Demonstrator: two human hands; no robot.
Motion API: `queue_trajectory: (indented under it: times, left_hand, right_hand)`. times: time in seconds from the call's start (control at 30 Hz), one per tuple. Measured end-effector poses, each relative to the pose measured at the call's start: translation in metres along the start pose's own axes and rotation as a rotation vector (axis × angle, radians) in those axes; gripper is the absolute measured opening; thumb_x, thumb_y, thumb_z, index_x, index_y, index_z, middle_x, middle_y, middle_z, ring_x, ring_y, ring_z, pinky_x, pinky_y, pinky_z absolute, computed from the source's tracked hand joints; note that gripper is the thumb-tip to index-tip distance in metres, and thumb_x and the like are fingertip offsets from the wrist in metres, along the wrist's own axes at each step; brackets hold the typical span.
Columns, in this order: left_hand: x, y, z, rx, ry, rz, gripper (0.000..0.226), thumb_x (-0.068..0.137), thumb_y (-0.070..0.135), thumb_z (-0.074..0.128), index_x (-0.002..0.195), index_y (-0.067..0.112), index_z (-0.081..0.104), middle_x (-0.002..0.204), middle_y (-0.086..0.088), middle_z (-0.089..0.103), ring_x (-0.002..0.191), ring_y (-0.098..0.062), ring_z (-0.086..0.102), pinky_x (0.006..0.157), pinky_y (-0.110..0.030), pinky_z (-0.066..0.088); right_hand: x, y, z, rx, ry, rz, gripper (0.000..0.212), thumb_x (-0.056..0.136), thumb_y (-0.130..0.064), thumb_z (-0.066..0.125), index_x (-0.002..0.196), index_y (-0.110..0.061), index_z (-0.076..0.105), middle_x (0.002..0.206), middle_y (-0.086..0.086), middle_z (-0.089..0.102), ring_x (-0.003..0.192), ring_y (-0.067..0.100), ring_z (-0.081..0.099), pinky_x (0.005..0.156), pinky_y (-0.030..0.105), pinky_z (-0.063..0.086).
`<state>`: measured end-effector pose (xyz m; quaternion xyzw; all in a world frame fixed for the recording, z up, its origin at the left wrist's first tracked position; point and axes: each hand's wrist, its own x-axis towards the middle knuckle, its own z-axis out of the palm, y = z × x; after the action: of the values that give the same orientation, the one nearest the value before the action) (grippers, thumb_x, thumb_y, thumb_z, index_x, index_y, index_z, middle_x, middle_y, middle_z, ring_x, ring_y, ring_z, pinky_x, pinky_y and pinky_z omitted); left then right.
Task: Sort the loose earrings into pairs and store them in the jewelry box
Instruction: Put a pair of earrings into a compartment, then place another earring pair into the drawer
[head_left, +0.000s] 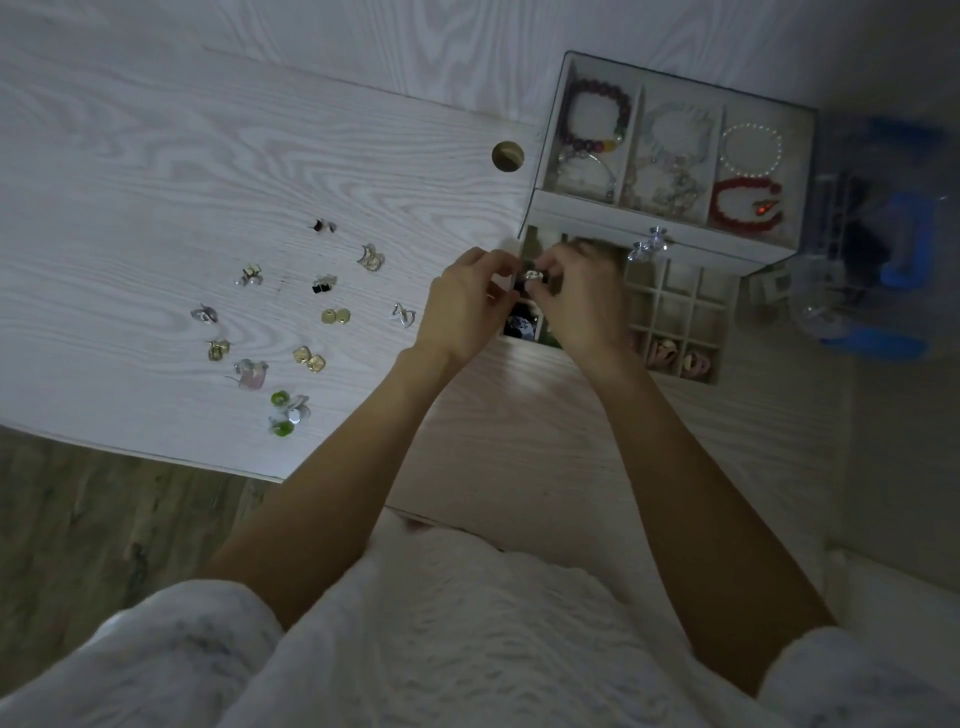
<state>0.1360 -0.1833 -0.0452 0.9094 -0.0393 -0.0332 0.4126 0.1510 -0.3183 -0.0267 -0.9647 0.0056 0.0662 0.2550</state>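
A jewelry box (670, 236) stands at the table's right, its top tray holding bracelets and its gridded drawer (727, 332) pulled out toward me. My left hand (465, 306) and my right hand (576, 296) meet over the drawer's left end, fingertips pinched together on a small silver earring (532, 275). Several earring pairs lie spread on the white table (156, 171) to the left, among them gold discs (335, 315), gold squares (309, 358), black studs (323, 283) and green pieces (283, 413).
A round cable hole (507, 155) sits in the tabletop left of the box. A clear container with blue parts (883, 260) stands right of the box. The table's front edge runs diagonally at lower left, with wood floor (104, 519) below it.
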Motion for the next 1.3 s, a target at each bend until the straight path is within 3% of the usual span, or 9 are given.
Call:
queue_trajectory:
  times: [0.17, 0.33, 0.53, 0.7, 0.83, 0.93, 1.1, 1.2, 1.3]
  left_hand:
    - [0.004, 0.004, 0.003, 0.180, -0.023, 0.095, 0.017, 0.087, 0.015, 0.060, 0.100, 0.009, 0.069, 0.100, -0.012, 0.062, 0.070, -0.026, 0.065, 0.063, -0.036, 0.051]
    - [0.003, 0.004, 0.000, 0.110, -0.002, 0.080, 0.021, 0.088, 0.013, 0.058, 0.104, 0.012, 0.070, 0.099, -0.012, 0.065, 0.075, -0.025, 0.065, 0.068, -0.034, 0.052]
    - [0.004, 0.002, 0.003, 0.226, -0.037, 0.130, 0.022, 0.087, 0.013, 0.059, 0.107, 0.011, 0.069, 0.102, -0.014, 0.062, 0.071, -0.030, 0.064, 0.066, -0.039, 0.053]
    - [0.003, 0.000, 0.002, 0.223, -0.050, 0.126, 0.030, 0.086, 0.010, 0.056, 0.116, 0.010, 0.062, 0.103, -0.015, 0.061, 0.073, -0.032, 0.064, 0.064, -0.043, 0.054]
    - [-0.007, 0.000, -0.007, 0.159, -0.071, 0.191, 0.037, 0.084, 0.007, 0.057, 0.122, 0.009, 0.058, 0.106, -0.015, 0.063, 0.085, -0.031, 0.064, 0.069, -0.039, 0.053]
    - [-0.025, -0.008, -0.022, 0.173, -0.061, 0.222, 0.039, 0.086, 0.012, 0.057, 0.125, 0.011, 0.054, 0.110, -0.010, 0.064, 0.096, -0.028, 0.060, 0.077, -0.036, 0.050]
    - [-0.073, -0.049, -0.064, 0.220, 0.188, -0.016, 0.031, 0.086, 0.014, 0.059, 0.117, 0.014, 0.059, 0.103, -0.002, 0.067, 0.091, -0.021, 0.058, 0.073, -0.028, 0.043]
    - [-0.098, -0.072, -0.085, 0.192, 0.250, -0.185, 0.031, 0.085, 0.011, 0.060, 0.116, 0.014, 0.060, 0.103, -0.003, 0.066, 0.089, -0.020, 0.057, 0.074, -0.032, 0.046]
    - [-0.105, -0.083, -0.094, 0.215, 0.258, -0.257, 0.029, 0.085, 0.012, 0.060, 0.114, 0.013, 0.061, 0.102, -0.004, 0.065, 0.088, -0.023, 0.057, 0.075, -0.036, 0.047]
  right_hand:
    - [0.001, -0.001, 0.003, -0.013, 0.039, 0.051, 0.018, 0.088, -0.023, 0.062, 0.099, -0.010, 0.068, 0.098, 0.010, 0.069, 0.090, 0.024, 0.063, 0.074, 0.035, 0.053]
    - [0.011, -0.007, -0.002, 0.012, 0.032, 0.145, 0.019, 0.085, -0.022, 0.067, 0.098, -0.008, 0.067, 0.095, 0.010, 0.071, 0.088, 0.024, 0.066, 0.078, 0.037, 0.055]
    - [0.001, 0.001, 0.001, 0.020, 0.051, 0.047, 0.020, 0.088, -0.024, 0.062, 0.099, -0.008, 0.069, 0.094, 0.010, 0.071, 0.082, 0.022, 0.065, 0.073, 0.031, 0.052]
    - [-0.006, 0.007, 0.001, 0.023, 0.058, -0.038, 0.017, 0.087, -0.011, 0.060, 0.101, -0.010, 0.069, 0.101, 0.011, 0.065, 0.089, 0.026, 0.062, 0.079, 0.040, 0.052]
    - [-0.009, 0.001, -0.004, -0.163, -0.021, -0.131, 0.025, 0.092, -0.017, 0.052, 0.113, -0.012, 0.064, 0.109, 0.012, 0.059, 0.105, 0.027, 0.053, 0.084, 0.038, 0.047]
    - [-0.016, -0.003, -0.009, -0.122, 0.049, -0.275, 0.022, 0.091, -0.013, 0.053, 0.108, -0.008, 0.065, 0.105, 0.014, 0.059, 0.102, 0.030, 0.054, 0.083, 0.041, 0.049]
    - [-0.036, -0.040, 0.020, 0.176, -0.086, -0.403, 0.020, 0.092, -0.008, 0.051, 0.104, -0.007, 0.067, 0.099, 0.010, 0.062, 0.083, 0.022, 0.060, 0.074, 0.030, 0.051]
    - [-0.040, -0.064, 0.049, 0.141, -0.177, -0.410, 0.024, 0.090, -0.007, 0.055, 0.113, -0.006, 0.062, 0.109, 0.011, 0.059, 0.095, 0.023, 0.058, 0.079, 0.025, 0.045]
    - [-0.034, -0.078, 0.075, 0.044, -0.199, -0.379, 0.038, 0.090, -0.012, 0.058, 0.127, -0.005, 0.050, 0.122, 0.015, 0.051, 0.109, 0.027, 0.050, 0.086, 0.030, 0.046]
